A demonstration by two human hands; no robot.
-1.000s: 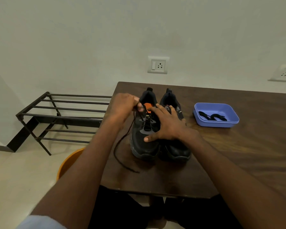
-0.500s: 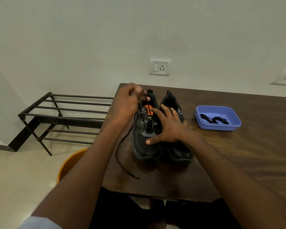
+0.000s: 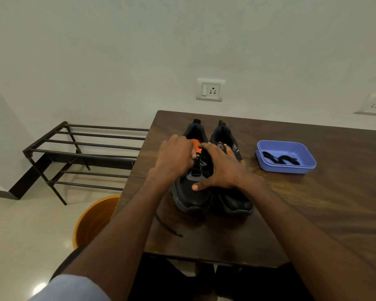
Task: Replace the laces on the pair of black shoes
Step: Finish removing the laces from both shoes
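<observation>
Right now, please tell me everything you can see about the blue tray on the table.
The blue tray is a shallow rectangular dish with rounded corners and a raised rim, apparently plastic. It sits flat on the dark wooden table, to the right of the black shoes and apart from them. Inside lie black laces, loosely coiled. Neither hand touches it.

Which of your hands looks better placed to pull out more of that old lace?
Probably the left hand: its fingers are curled at the lace on the left shoe. The right hand lies spread across both shoes, steadying them.
</observation>
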